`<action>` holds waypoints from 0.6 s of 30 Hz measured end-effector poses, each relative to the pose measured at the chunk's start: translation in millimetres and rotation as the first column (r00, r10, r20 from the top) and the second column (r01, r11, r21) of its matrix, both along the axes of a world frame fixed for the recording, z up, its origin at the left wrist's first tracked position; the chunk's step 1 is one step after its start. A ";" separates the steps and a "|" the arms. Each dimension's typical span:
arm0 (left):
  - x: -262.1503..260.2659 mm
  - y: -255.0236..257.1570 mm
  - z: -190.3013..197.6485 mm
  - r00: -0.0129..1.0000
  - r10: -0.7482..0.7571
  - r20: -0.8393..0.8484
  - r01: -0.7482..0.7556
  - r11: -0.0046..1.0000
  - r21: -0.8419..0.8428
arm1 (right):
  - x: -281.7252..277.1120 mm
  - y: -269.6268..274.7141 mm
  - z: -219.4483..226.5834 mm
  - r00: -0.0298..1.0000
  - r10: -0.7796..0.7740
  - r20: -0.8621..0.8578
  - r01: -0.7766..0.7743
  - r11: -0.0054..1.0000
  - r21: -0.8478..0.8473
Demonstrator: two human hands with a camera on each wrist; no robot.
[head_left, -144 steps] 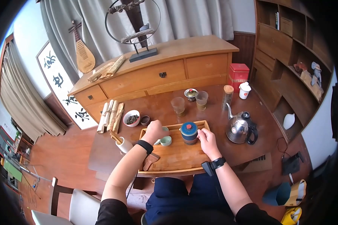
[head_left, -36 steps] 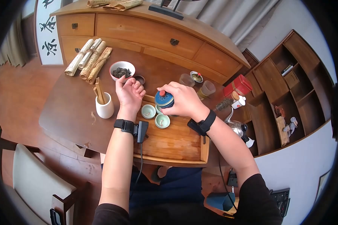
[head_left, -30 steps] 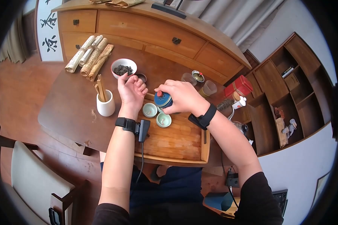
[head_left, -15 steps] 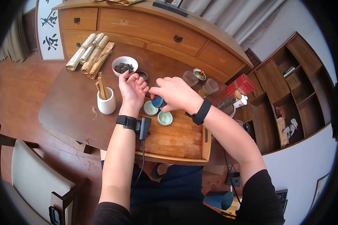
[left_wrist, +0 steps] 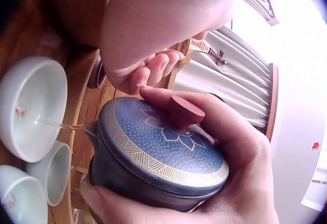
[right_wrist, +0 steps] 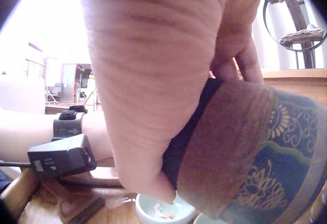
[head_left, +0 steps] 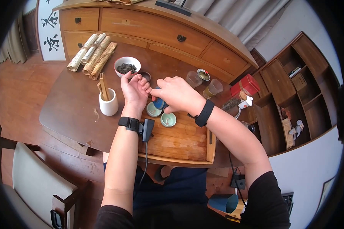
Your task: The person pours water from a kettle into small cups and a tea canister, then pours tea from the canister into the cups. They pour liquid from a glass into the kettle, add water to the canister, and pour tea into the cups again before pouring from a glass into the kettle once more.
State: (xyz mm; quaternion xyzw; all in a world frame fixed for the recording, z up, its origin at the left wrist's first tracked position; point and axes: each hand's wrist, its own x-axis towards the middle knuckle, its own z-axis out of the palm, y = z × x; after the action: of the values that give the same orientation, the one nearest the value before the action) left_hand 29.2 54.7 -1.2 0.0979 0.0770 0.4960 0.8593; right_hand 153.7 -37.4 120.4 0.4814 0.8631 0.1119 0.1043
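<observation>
My right hand [head_left: 179, 96] grips a blue teapot [head_left: 159, 103] with a patterned lid and red knob. It is tilted over the wooden tray [head_left: 176, 147], spout toward the pale green cups. In the left wrist view, a thin stream [left_wrist: 64, 126] runs from the spout to the nearest cup [left_wrist: 34, 145], with two more cups beside it. In the right wrist view, the pot's brown band and floral side [right_wrist: 260, 183] show, its base toward the palm. My left hand [head_left: 134, 93] hovers palm up left of the pot, fingers loosely curled around nothing.
A bowl of dark leaves [head_left: 127, 67] and a small brown cup [head_left: 145, 75] stand behind my left hand. A white holder with wooden tools [head_left: 108, 105] is further left, bundled scrolls [head_left: 91, 55] behind. Two clear glasses [head_left: 213, 88] stand back right.
The teapot, upright at the tray's right side earlier, is now over the cups, tipped further than a second ago. My left hand has left the cups and turned palm up. The head view has shifted.
</observation>
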 end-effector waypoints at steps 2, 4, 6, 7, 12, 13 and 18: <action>0.0 0.2 -0.5 1.000 -0.001 0.001 0.001 1.000 0.002 | -1.3 -0.5 0.8 1.000 -0.005 0.016 0.005 1.000 0.006; -0.3 0.3 -0.4 1.000 0.003 -0.003 -0.003 1.000 0.004 | -2.0 -0.5 0.9 0.999 -0.004 0.044 0.004 1.000 0.010; -0.1 0.6 -0.3 1.000 0.008 -0.007 -0.008 1.000 -0.004 | -4.0 -0.6 -0.8 0.998 -0.007 0.061 0.006 1.000 0.027; 0.0 0.7 -0.4 1.000 0.013 -0.011 -0.013 1.000 -0.013 | -5.1 -1.0 -2.2 0.997 -0.010 0.078 0.006 0.999 0.043; -1.0 3.3 -2.4 1.000 0.015 -0.012 -0.015 1.000 -0.013 | -5.4 -4.1 -11.1 0.991 0.004 0.137 -0.015 0.997 0.079; -1.3 3.5 -2.5 1.000 0.015 -0.015 -0.016 1.000 -0.018 | -5.4 -4.9 -11.8 0.991 0.015 0.133 -0.026 0.996 0.083; -0.8 3.3 -2.3 1.000 0.010 -0.023 -0.010 1.000 -0.015 | -7.6 -7.8 -13.9 0.987 0.032 0.156 -0.046 0.995 0.088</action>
State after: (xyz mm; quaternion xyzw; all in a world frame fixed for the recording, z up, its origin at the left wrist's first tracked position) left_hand 28.4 57.9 -3.4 0.0966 0.0909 0.4986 0.8566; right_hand 146.1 -45.2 106.5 0.4584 0.8557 0.1903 0.1467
